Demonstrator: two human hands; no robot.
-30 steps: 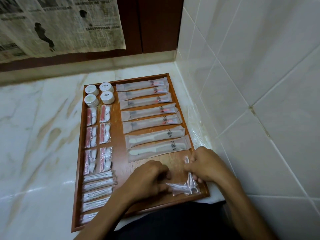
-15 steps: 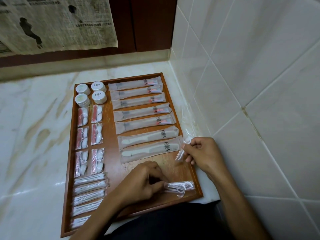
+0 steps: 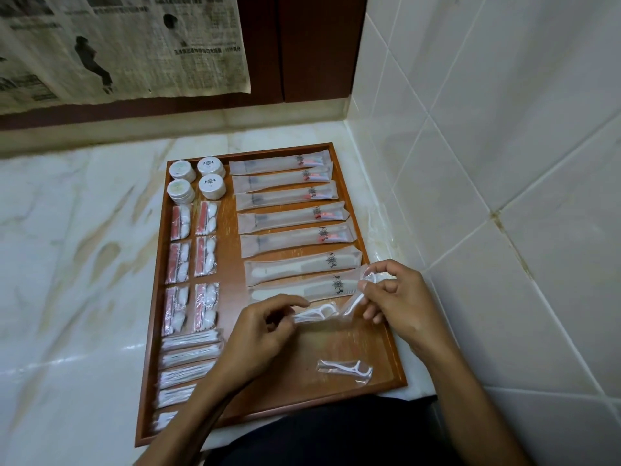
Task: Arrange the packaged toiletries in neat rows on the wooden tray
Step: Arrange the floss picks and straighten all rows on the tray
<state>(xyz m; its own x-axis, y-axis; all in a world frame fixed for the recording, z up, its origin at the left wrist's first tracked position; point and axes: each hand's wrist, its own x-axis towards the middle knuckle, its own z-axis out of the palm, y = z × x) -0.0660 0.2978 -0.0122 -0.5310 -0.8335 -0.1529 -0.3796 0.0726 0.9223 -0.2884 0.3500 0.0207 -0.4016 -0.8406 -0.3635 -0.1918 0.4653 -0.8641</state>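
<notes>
The wooden tray (image 3: 339, 344) lies on the marble counter. Rows fill it: round white tubs (image 3: 196, 178), red-and-white packs (image 3: 193, 264), cotton-bud packets (image 3: 188, 358), long toothbrush sleeves (image 3: 285, 193) and comb sleeves (image 3: 302, 267). My left hand (image 3: 258, 338) pinches one clear-wrapped floss pick (image 3: 314, 314) just above the tray. My right hand (image 3: 393, 297) pinches another wrapped floss pick (image 3: 361, 294) at the tray's right side. A third wrapped floss pick (image 3: 346, 368) lies loose near the tray's front right corner.
A tiled wall (image 3: 504, 163) rises close along the tray's right edge. Dark wood panelling with a newspaper sheet (image 3: 117, 48) stands at the back. Marble counter (image 3: 67, 264) spreads to the left. Bare tray wood shows around the loose pick.
My left hand let go of a floss pick at the front right corner and rose to hold another. My right hand stayed at the tray's right side with its pick.
</notes>
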